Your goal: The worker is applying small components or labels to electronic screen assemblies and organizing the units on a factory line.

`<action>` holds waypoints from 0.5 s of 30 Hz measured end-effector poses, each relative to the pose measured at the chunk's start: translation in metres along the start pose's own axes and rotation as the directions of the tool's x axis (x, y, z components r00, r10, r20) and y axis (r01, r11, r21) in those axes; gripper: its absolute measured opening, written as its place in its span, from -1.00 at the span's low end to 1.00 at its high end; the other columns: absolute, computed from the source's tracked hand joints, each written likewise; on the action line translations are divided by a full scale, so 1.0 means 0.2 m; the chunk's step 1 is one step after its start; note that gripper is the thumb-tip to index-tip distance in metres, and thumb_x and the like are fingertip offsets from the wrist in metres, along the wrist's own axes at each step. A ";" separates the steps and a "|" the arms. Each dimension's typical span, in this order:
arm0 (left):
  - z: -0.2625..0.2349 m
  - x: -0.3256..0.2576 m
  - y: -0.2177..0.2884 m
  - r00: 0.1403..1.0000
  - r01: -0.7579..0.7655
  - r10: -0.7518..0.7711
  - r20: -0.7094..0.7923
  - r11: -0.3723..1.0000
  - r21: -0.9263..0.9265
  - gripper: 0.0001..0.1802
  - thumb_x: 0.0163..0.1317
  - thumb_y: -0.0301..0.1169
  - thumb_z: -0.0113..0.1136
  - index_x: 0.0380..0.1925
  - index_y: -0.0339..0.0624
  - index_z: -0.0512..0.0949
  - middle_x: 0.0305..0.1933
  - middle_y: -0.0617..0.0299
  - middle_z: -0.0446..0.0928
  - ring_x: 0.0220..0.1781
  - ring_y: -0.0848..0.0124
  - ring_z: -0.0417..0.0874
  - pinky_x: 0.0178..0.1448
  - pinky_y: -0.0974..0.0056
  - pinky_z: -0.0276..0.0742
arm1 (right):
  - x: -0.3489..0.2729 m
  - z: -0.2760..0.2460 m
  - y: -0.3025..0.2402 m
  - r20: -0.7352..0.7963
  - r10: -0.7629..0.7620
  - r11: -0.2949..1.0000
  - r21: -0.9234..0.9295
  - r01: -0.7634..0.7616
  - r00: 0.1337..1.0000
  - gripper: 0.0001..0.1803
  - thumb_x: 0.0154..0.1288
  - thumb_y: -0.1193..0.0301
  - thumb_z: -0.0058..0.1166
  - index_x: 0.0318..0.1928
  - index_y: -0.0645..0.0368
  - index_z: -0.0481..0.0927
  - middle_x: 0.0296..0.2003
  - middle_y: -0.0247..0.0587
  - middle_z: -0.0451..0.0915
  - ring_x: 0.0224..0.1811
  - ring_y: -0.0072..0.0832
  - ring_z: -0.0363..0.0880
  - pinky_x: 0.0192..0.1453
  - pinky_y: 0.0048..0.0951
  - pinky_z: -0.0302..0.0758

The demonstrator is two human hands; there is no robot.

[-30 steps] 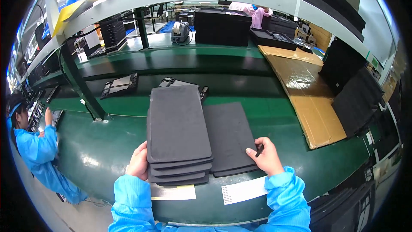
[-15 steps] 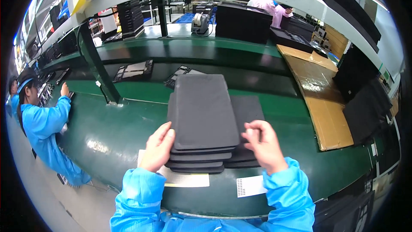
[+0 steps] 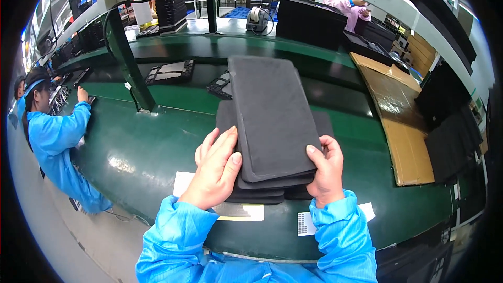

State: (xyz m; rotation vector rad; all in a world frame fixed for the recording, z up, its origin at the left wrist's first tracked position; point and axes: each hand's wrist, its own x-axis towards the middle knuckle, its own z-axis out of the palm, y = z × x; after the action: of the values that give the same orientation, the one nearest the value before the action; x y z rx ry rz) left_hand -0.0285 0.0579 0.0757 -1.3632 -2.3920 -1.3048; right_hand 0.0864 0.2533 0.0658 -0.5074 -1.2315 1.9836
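Note:
A stack of dark grey foam pads (image 3: 270, 115) is held over the green work surface (image 3: 157, 141). My left hand (image 3: 216, 165) lies against the stack's near left edge, thumb on the top pad. My right hand (image 3: 326, 170) grips the near right corner. The top pad is tilted up and sits askew on the pads below. Another dark pad (image 3: 325, 124) shows beneath on the right.
Flat cardboard (image 3: 398, 120) lies to the right, with black pads (image 3: 456, 126) stacked beyond it. White labels (image 3: 309, 222) sit on the near table edge. A green post (image 3: 128, 63) rises at the left. A person in blue (image 3: 52, 131) works at far left; black trays (image 3: 170, 72) lie behind.
Both hands have closed in on the stack's near end and lifted it toward me. The top pad now rides skewed. The view has shifted left and nearer.

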 end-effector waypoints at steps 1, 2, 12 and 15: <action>0.00 0.01 0.02 1.000 -0.023 0.022 -0.020 0.999 -0.028 -0.51 0.40 -0.25 -0.13 0.24 -0.29 0.28 0.33 -0.01 0.27 0.41 -0.07 0.09 0.45 0.02 -0.16 | 0.00 -0.01 -0.02 0.031 -0.001 0.998 0.070 -0.001 1.000 -0.65 0.11 0.63 0.16 -0.10 0.24 0.37 -0.21 -0.21 0.49 -0.18 -0.52 0.47 -0.04 -0.48 0.46; -0.01 0.02 0.04 0.998 -0.046 0.044 -0.040 0.997 -0.055 -0.51 0.39 -0.26 -0.11 0.24 -0.29 0.28 0.32 -0.03 0.27 0.41 -0.06 0.09 0.45 0.02 -0.15 | 0.00 -0.02 -0.04 0.061 -0.005 0.990 0.140 -0.004 0.998 -0.66 0.12 0.63 0.13 -0.09 0.24 0.36 -0.16 -0.18 0.49 -0.12 -0.49 0.48 0.03 -0.44 0.46; -0.04 -0.05 -0.16 0.956 0.285 -0.291 -0.042 0.952 -0.108 -0.25 0.17 -0.33 0.25 0.29 -0.36 0.15 0.32 -0.16 0.21 0.35 0.07 0.25 0.38 0.12 0.17 | 0.02 -0.45 -0.28 -0.173 -0.056 0.996 0.056 0.067 0.983 -0.62 0.17 0.53 0.05 0.03 0.21 0.36 -0.09 -0.10 0.52 -0.03 -0.32 0.54 0.07 -0.27 0.51; 0.02 -0.12 -0.31 0.809 0.535 -0.548 0.211 0.541 -0.649 -0.26 0.16 -0.42 0.24 0.30 -0.38 0.13 0.28 -0.09 0.28 0.29 0.22 0.33 0.35 0.23 0.24 | 0.06 -0.68 -0.20 -0.273 -0.118 0.971 -0.231 0.054 0.955 -0.64 0.12 0.55 0.14 -0.05 0.21 0.39 -0.23 -0.25 0.48 -0.22 -0.49 0.48 -0.10 -0.44 0.47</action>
State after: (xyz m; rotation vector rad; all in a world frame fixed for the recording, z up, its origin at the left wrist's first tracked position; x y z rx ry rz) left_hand -0.0584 0.0315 0.0237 -0.6159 -2.5141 -2.5612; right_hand 0.1830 0.3552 0.0393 -0.8067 -1.2720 1.6400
